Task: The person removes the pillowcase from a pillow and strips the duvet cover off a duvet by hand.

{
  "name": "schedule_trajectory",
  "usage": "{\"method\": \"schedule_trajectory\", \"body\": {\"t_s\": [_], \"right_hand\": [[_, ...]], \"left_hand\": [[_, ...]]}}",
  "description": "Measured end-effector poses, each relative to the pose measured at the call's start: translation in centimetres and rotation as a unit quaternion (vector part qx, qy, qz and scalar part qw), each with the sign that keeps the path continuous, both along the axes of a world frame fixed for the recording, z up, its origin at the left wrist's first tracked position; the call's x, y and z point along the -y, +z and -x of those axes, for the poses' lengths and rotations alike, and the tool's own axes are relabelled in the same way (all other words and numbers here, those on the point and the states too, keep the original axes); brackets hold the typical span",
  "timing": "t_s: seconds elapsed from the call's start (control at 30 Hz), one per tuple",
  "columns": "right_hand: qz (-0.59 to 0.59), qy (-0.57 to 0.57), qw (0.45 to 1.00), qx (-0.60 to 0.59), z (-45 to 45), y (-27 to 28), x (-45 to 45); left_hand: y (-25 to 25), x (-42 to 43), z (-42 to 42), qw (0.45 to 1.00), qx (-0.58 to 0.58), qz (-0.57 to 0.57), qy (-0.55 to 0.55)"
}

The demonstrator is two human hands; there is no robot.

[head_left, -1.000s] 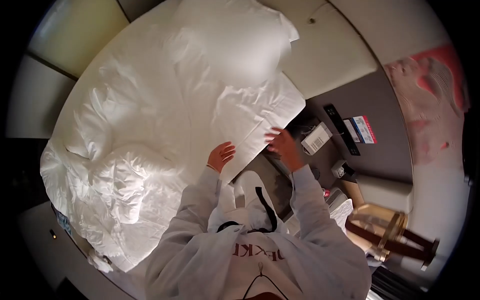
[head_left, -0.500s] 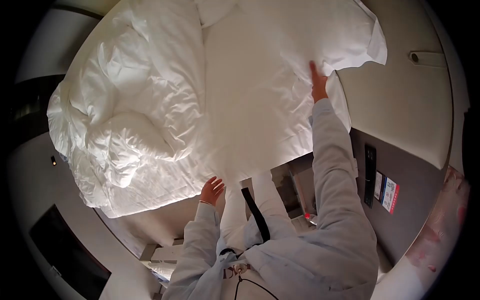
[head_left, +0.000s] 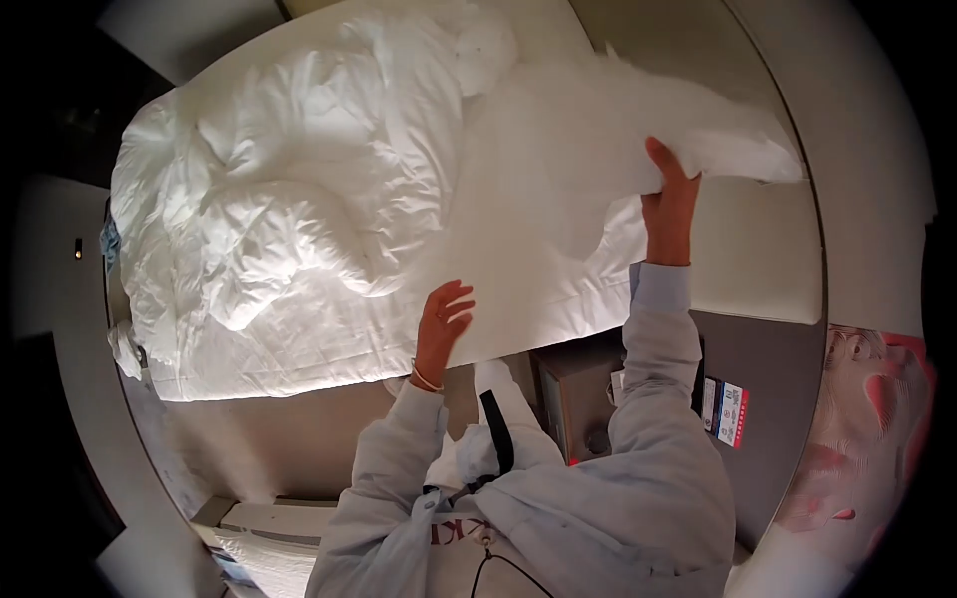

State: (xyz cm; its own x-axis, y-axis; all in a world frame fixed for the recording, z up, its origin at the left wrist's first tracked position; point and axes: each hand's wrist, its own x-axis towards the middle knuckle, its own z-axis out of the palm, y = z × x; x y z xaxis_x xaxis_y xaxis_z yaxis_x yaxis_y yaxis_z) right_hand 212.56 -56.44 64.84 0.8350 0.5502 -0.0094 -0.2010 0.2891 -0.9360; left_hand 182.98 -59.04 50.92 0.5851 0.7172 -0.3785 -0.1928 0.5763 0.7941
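Pillow (head_left: 733,145), white, blurred by motion: lifted or lying at far right of bed (head_left: 558,299), overlapping pale headboard (head_left: 758,264) from this angle; left limit lost in blur. Looks soft and light, likely to sag and fold rather than hold shape; not fragile. Probably a little slick on the outside, so best gathered by a thick fold of near edge, or by a corner at right end, for firmer purchase.

Right hand (head_left: 673,204) at near edge of pillow, arm reaching far and right, thumb pointing far, other fingers mostly hidden; cannot tell whether clamped on cloth. Left hand (head_left: 444,324) over near edge of bed, arm bent, fingers loosely curled and slightly spread, nothing held. Rumpled quilt (head_left: 289,209) to left.
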Motion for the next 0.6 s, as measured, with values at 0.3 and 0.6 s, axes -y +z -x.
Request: {"method": "schedule_trajectory", "body": {"t_s": [0.3, 0.6], "right_hand": [[-0.128, 0.284, 0.950, 0.017, 22.4, 11.7, 2.9], [-0.077, 0.584, 0.748, 0.305, 44.8, 12.9, -3.7]], "left_hand": [[12.4, -0.7, 14.5, 0.812, -0.125, -0.540, 0.181], [13.1, 1.5, 31.3, 0.808, -0.129, -0.449, 0.360]]}}
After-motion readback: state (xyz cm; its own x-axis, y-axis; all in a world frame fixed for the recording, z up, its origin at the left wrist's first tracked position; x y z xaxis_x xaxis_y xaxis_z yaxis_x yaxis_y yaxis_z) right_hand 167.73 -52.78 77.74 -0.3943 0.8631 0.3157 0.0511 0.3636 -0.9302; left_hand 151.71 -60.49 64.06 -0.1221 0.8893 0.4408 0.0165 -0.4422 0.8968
